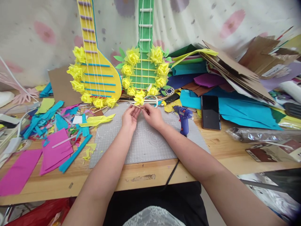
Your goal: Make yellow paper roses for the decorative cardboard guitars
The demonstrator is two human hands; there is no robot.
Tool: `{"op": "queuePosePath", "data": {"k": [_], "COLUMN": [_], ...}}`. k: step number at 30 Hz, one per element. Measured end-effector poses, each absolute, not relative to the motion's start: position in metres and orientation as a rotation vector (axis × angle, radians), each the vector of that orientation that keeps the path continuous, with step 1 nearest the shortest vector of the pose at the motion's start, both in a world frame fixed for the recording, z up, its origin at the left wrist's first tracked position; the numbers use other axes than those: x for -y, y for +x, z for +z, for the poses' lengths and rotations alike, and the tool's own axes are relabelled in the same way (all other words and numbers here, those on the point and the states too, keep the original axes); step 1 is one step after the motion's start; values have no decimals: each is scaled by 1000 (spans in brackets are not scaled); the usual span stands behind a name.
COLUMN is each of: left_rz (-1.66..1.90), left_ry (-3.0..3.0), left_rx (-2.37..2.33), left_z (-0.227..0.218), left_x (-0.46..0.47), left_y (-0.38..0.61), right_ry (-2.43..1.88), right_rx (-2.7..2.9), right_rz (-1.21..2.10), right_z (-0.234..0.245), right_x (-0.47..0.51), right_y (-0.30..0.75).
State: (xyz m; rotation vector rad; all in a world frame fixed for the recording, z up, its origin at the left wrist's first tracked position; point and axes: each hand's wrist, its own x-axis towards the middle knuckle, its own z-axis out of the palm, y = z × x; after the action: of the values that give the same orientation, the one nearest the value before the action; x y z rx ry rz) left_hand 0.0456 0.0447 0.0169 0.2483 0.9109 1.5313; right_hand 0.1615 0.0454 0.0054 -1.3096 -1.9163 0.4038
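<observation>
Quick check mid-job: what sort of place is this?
Probably a paper-craft worktable, in a home or small studio; I can't tell which. Signs: a blue glue gun, a gridded cutting mat, and a green stringed-instrument model trimmed with yellow flowers.

"What sort of place is this?"

"A craft workspace: a wooden worktable [215, 160] with a gridded grey cutting mat [150, 142] and a blue hot-glue gun [184, 121]."

"What else shows it?"

"Materials crowd both sides. Turquoise paper scraps [35, 122] and magenta sheets [57, 150] lie on the left; folded turquoise paper [244, 111] and stacked cardboard [237, 73] on the right. At the back stand a yellow lute-shaped model [101, 79] and a green one [146, 73], both strung and trimmed with yellow flowers."

"A home or a studio?"

"I can't tell. A flower-patterned curtain [199, 22] hangs behind."
</observation>
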Motion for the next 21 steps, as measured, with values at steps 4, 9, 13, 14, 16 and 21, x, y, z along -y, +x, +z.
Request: {"op": "queuePosePath", "data": {"k": [4,9,13,14,16,21], "left_rz": [1539,1566,1579,1578,1583,1624], "left_ry": [275,252,232,235,240,216], "left_rx": [-910,-950,-950,-947,-943,-917], "left_z": [15,15,16,16,17,20], "left_x": [-45,-45,-46,-46,-46,-45], "left_y": [46,46,45,45,45,46], "right_ry": [-1308,-1259,-1206,-1206,-1214,-1184], "right_rx": [1830,1786,1825,1835,1847,1819], "right_rz": [489,615,646,637,627,686], "right_z": [2,3,6,7,8,9], "right_x": [-49,-47,-46,-46,-45,-43], "right_y": [162,160,160,160,160,158]}}
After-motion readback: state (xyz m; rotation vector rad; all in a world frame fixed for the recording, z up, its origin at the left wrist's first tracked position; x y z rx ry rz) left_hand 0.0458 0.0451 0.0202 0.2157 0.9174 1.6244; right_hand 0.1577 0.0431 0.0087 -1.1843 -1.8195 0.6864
